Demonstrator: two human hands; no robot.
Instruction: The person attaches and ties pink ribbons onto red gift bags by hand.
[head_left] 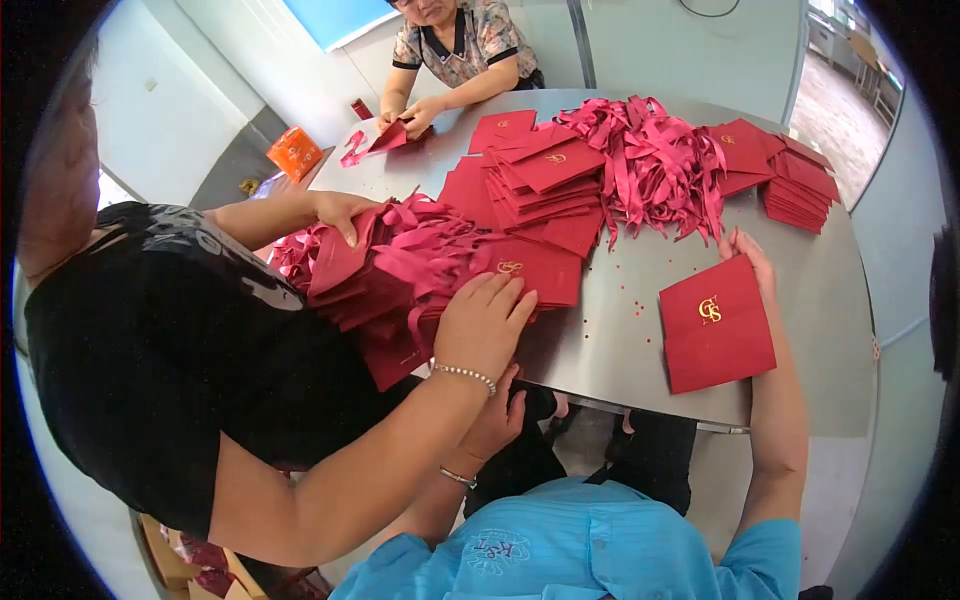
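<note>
My right hand grips a flat dark-red paper bag with a gold monogram, holding it from behind along its upper right edge. Its fingers show above the bag's top. My left hand is low by the table's near edge, partly covered by a co-worker's forearm; its fingers are mostly hidden. Beyond my right hand lies a heap of loose pink-red ribbons. Stacks of similar red bags stand left of the heap, and another stack stands to its right.
At my left, a co-worker in black rests hands on a pile of ribboned bags, one arm crossing before me. Another person handles a bag across the metal table. Small red dots are scattered there. An orange package stands behind.
</note>
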